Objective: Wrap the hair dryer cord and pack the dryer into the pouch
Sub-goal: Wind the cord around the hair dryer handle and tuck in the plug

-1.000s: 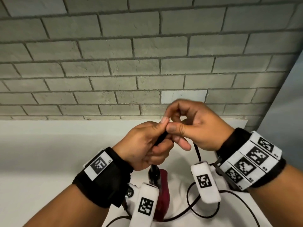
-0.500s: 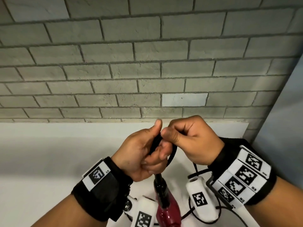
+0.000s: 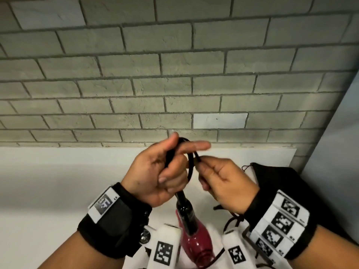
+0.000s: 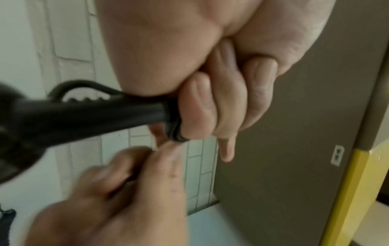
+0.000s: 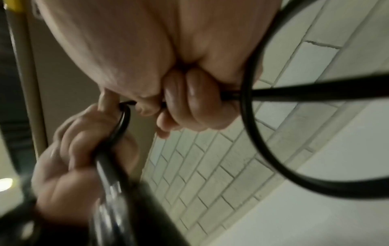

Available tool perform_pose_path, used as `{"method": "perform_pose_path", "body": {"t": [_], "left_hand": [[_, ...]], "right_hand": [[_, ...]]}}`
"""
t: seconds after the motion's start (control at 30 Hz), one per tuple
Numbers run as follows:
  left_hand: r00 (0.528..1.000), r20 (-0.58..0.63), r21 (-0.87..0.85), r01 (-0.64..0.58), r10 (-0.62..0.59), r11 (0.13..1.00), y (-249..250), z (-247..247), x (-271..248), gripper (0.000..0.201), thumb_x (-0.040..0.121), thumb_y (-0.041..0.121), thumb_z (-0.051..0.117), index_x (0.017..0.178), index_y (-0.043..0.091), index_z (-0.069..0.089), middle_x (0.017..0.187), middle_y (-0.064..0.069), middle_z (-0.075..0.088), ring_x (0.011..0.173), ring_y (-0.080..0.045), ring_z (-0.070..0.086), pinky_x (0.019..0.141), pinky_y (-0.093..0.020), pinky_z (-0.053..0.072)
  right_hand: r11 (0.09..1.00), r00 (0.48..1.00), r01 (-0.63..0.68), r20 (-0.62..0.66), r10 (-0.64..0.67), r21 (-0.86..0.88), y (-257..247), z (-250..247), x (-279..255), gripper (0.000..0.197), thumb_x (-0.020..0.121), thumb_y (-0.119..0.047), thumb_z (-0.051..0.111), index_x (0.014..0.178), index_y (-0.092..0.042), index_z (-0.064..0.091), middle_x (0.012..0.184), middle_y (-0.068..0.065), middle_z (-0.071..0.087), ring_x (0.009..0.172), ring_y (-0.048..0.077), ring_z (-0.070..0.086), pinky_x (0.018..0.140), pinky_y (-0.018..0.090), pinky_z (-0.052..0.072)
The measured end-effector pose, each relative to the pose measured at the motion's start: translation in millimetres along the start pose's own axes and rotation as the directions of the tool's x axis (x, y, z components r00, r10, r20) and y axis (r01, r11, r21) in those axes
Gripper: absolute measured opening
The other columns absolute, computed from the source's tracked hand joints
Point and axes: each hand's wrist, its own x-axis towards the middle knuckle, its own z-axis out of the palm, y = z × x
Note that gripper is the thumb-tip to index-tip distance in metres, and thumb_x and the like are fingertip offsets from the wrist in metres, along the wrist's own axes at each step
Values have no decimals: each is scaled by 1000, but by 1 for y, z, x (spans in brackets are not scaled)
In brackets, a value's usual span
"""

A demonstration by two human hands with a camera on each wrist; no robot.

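The hair dryer hangs upside down over the white table, its red body (image 3: 196, 247) below its black handle (image 3: 184, 208). My left hand (image 3: 169, 169) grips the top of the handle (image 4: 84, 116), with the index finger pointing right. A loop of black cord (image 3: 191, 166) runs over that finger. My right hand (image 3: 202, 165) pinches the cord just right of the left hand; more cord (image 5: 252, 133) swings in a wide arc below it. The black pouch (image 3: 281, 177) lies on the table behind my right wrist.
A grey brick wall (image 3: 174, 84) rises right behind the white table (image 3: 58, 181). A grey panel (image 3: 340, 152) closes the right side, with a wall outlet (image 4: 338, 154) and a yellow edge (image 4: 347, 199) beyond it. Loose cord (image 3: 231, 220) trails under my right wrist.
My right hand has carried the cord over the top of the left hand and down its right side. The left index finger has stretched out. The pouch has come into view.
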Motion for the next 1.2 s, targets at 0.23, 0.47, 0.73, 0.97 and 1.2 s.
{"method": "perform_pose_path", "body": {"t": [0.23, 0.47, 0.73, 0.97, 1.2], "left_hand": [[834, -504, 12, -255, 225, 967, 6, -16, 16, 49, 101, 38, 32, 129, 1, 49, 55, 4, 50, 35, -8, 30, 39, -20, 30], [896, -409, 620, 133, 174, 773, -31, -7, 15, 30, 93, 20, 45, 72, 12, 65, 55, -11, 59, 47, -20, 53, 52, -29, 43], [997, -42, 316, 69, -58, 946, -11, 3, 8, 58, 92, 47, 42, 62, 2, 62, 36, 5, 32, 33, -11, 15, 38, -20, 16], [981, -22, 295, 192, -194, 936, -12, -5, 2, 61, 90, 53, 39, 59, 4, 56, 35, 6, 32, 29, -9, 19, 37, -20, 15], [972, -137, 286, 222, -189, 932, -13, 4, 2, 63, 87, 58, 37, 52, 7, 50, 32, 6, 30, 27, -9, 20, 37, -21, 12]], "right_hand": [[552, 985, 128, 39, -170, -824, 14, 26, -28, 20, 85, -35, 44, 83, -19, 56, 53, -2, 63, 39, 27, 56, 34, 30, 42], [439, 951, 260, 150, -271, -860, -51, -6, -11, 22, 83, -44, 53, 72, -27, 62, 70, -9, 61, 60, 20, 61, 46, 29, 41], [984, 986, 159, 70, -154, -75, -42, -35, 19, 20, 83, -25, 70, 80, -13, 55, 57, -1, 57, 57, 10, 50, 59, 26, 44], [944, 971, 232, 117, -209, -234, -33, -26, 17, 30, 88, -39, 59, 86, -12, 72, 77, -2, 66, 79, 17, 64, 77, 37, 53], [925, 976, 212, 120, -183, -314, -29, -15, 14, 51, 96, -54, 40, 75, -16, 67, 67, -8, 73, 70, 12, 71, 72, 42, 56]]}}
